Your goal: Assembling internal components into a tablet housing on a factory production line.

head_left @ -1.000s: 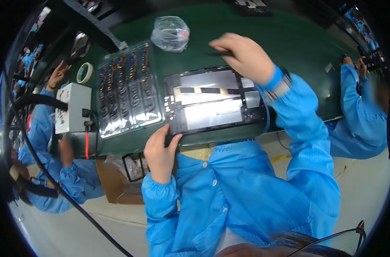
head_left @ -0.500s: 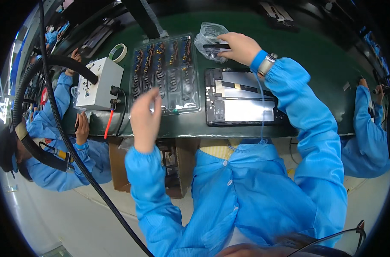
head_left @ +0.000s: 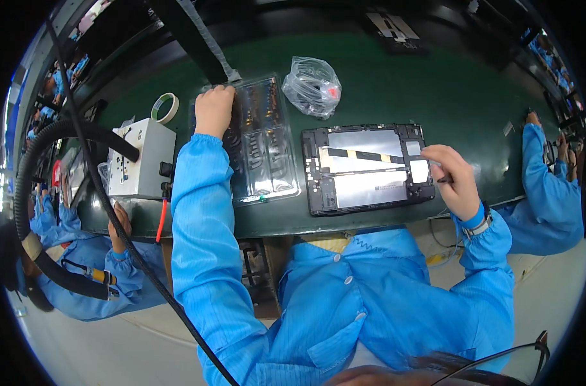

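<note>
My left hand (head_left: 214,110) is over the far left part of a clear plastic tray (head_left: 291,183) that holds rows of small dark and copper-coloured parts (head_left: 251,109). Its fingers bend down together, and their tips are partly hidden. An opened tablet (head_left: 368,180) lies on the bench, with silver battery cells and a black-and-tan strip showing. Beside its right edge is my right hand (head_left: 458,182), fingers curled in a pinch. Something small and dark shows between them, too small to name.
A crumpled clear plastic bag (head_left: 311,88) rests behind the tablet on the green bench (head_left: 267,222). To the left stand a white box (head_left: 141,161) with a thick black hose (head_left: 93,132) and a tape roll (head_left: 165,108). Co-workers in blue sleeves sit at both sides.
My left hand has moved forward onto the tray. My right hand has come back from the plastic bag, where it held a dark stick-like thing, to the tablet's right edge. The bag sits apart now.
</note>
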Motion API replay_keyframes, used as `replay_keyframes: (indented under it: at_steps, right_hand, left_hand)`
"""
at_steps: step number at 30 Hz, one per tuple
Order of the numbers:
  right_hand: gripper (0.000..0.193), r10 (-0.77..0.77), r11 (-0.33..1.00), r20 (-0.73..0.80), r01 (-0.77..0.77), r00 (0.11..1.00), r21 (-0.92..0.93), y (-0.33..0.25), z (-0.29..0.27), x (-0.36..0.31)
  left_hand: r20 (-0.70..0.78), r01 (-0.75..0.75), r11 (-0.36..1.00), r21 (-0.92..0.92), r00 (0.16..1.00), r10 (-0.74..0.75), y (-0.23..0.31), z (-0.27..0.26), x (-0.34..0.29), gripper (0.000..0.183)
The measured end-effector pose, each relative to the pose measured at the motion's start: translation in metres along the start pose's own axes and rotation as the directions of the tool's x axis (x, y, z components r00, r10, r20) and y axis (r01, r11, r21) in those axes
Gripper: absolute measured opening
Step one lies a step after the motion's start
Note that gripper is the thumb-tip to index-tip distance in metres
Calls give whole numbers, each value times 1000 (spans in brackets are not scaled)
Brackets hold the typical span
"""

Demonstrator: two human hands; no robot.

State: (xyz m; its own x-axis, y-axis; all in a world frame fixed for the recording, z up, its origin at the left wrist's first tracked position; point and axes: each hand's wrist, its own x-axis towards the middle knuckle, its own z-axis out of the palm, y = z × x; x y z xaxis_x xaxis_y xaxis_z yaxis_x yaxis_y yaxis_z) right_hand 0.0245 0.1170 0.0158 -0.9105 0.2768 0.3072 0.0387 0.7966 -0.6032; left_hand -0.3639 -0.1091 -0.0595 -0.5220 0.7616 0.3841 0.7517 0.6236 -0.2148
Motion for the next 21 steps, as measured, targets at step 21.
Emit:
replay_keyframes:
  at_steps: [21]
  right_hand:
    - [24,-120,373,303,-240,945,896,-66,108,18]
  left_hand:
    - [-413,-303,911,-281,895,171,126,-185,-133,22]
